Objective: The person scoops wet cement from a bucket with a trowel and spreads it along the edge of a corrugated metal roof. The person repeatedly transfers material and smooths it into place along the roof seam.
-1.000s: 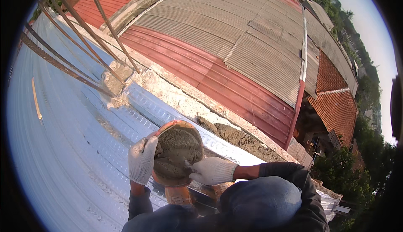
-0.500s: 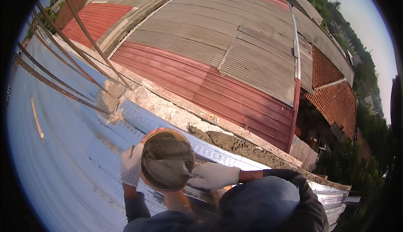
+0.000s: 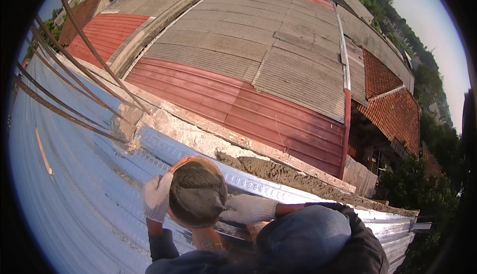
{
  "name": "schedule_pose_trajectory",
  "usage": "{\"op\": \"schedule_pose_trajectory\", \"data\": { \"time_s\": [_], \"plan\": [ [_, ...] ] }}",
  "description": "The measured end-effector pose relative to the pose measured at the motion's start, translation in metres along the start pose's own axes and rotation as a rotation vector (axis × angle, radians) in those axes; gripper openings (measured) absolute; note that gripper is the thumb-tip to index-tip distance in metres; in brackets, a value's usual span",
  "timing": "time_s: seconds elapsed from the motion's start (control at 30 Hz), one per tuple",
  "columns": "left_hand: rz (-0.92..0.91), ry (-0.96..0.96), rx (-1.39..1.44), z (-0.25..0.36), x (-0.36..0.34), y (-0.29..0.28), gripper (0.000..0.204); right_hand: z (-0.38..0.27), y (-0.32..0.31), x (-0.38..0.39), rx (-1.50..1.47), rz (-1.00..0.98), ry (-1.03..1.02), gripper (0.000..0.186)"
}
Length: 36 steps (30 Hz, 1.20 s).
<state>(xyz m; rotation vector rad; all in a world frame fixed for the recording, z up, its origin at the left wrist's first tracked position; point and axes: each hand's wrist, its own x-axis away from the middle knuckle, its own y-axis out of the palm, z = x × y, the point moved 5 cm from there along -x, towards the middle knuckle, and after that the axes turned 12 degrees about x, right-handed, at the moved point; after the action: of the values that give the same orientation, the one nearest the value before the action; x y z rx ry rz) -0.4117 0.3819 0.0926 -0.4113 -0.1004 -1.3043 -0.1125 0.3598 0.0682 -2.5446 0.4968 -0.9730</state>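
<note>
An orange bucket (image 3: 196, 179) of wet grey mortar is held tilted above my boots. My left hand (image 3: 156, 197), in a white knit glove, grips its left rim. My gloved right hand (image 3: 251, 208) is closed on the handle of a trowel (image 3: 211, 197), whose blade is in the mortar, coated grey. Just beyond the bucket, a line of fresh mortar (image 3: 283, 177) runs along the concrete ledge (image 3: 179, 130) beside the metal roofing.
Blue metal sheeting (image 3: 74, 189) slopes off to the left with a wood strip (image 3: 43, 150). Bent steel rebars (image 3: 79, 31) rise from a concrete stub (image 3: 124, 125). Neighbouring red and grey roofs (image 3: 248, 55) lie beyond; trees (image 3: 412, 189) stand past the edge at right.
The bucket and both hands have shifted slightly left in view, and the trowel blade has moved within the mortar. The view has tilted a little, showing more of the distant roofs.
</note>
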Motion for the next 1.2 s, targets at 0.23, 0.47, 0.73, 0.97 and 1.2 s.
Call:
{"op": "schedule_pose_trajectory", "data": {
  "time_s": [0.23, 0.47, 0.73, 0.97, 1.2],
  "plan": [
    [-0.014, -0.020, 0.033, -0.009, -0.009, 0.005, 0.043, -0.004, -0.006, 0.008, 0.012, -0.008, 0.020, 0.063],
    [0.025, 0.044, 0.092, -0.054, -0.018, -0.034, 0.035, -0.008, -0.007, 0.008, 0.021, -0.013, 0.040, 0.061],
    [0.176, -0.167, 0.333, -0.082, -0.021, -0.099, 0.044, 0.002, -0.055, 0.041, -0.116, -0.024, 0.364, 0.054],
    [0.224, -0.203, 0.232, -0.080, -0.018, -0.095, 0.050, 0.043, -0.093, 0.037, 0.087, 0.482, 0.355, 0.047],
    [0.144, -0.135, 0.219, -0.082, -0.029, -0.087, 0.049, 0.077, -0.064, -0.041, 0.419, 0.555, 0.259, 0.028]
  ]
}}
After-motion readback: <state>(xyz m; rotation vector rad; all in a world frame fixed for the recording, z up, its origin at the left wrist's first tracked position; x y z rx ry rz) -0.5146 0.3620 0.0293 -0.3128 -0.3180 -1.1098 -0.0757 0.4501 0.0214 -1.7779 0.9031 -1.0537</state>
